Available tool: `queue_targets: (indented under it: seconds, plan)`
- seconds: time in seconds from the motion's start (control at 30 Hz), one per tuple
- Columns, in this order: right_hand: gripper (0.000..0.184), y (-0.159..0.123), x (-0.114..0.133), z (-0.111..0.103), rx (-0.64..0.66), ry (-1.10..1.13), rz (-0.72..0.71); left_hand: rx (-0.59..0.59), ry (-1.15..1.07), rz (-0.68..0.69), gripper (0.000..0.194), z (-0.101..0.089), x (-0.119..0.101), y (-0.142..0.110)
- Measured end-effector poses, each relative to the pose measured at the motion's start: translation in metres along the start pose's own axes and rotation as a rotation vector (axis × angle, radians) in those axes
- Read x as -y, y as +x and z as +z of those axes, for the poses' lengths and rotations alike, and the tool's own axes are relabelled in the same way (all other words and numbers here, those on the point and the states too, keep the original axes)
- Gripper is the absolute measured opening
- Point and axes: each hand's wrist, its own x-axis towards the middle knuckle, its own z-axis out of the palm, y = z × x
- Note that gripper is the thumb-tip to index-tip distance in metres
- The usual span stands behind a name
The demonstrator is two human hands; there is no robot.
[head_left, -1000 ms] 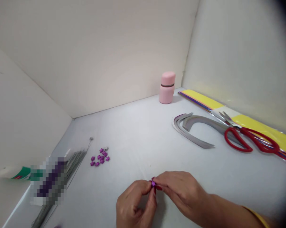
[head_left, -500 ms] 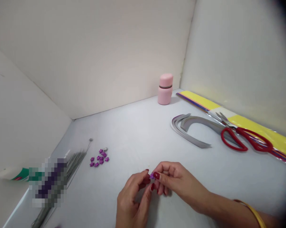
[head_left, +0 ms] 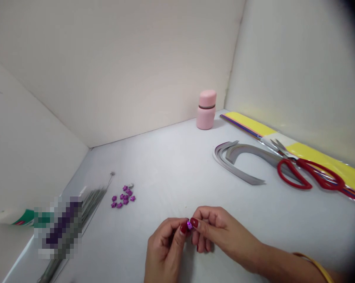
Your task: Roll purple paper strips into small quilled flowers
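Pale pink jar point(head_left: 206, 118) with a grey band point(head_left: 207, 106); right of it, yellow sheets point(head_left: 248, 125), grey strips point(head_left: 248, 151), red scissor handles point(head_left: 301, 163); below it, glittery magenta star point(head_left: 189, 225), dark-red fingernails point(head_left: 194, 223).

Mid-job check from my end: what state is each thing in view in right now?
Left hand: pinching the star.
Right hand: pinching the star too.
Small purple star: held between both hands' fingers.
Purple stars: loose cluster, lying on the table.
Red-handled scissors: lying flat, blades slightly apart.
Pink bottle: upright, lid on.
Grey paper strips: curved, lying loose.
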Motion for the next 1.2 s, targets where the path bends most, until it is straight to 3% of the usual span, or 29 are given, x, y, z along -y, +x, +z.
queue_targets:
  seconds: [0.17,0.33,0.5,0.6,0.9,1.2]
  plan:
    - [0.032,0.001,-0.0028,-0.0009,0.014,-0.033,-0.035,-0.002,0.09,0.09,0.011,-0.0009,-0.0022,-0.0019]
    - [0.02,-0.0024,-0.0059,-0.0028,-0.074,-0.31,-0.231,-0.016,0.215,0.198,0.015,-0.0017,-0.0006,-0.0031]
    - [0.019,-0.0041,-0.0062,-0.0039,-0.091,-0.523,-0.314,-0.078,0.304,0.348,0.023,-0.0005,0.0006,-0.004]
    - [0.018,-0.0039,-0.0046,-0.0039,-0.092,-0.594,-0.354,-0.112,0.329,0.356,0.022,-0.0009,0.0025,-0.0047]
    - [0.017,-0.0043,-0.0041,-0.0043,-0.107,-0.651,-0.376,-0.064,0.296,0.367,0.028,-0.001,0.0038,-0.0049]
    - [0.021,-0.0051,-0.0051,-0.006,-0.074,-0.636,-0.412,-0.042,0.284,0.354,0.02,-0.0021,0.0002,-0.0043]
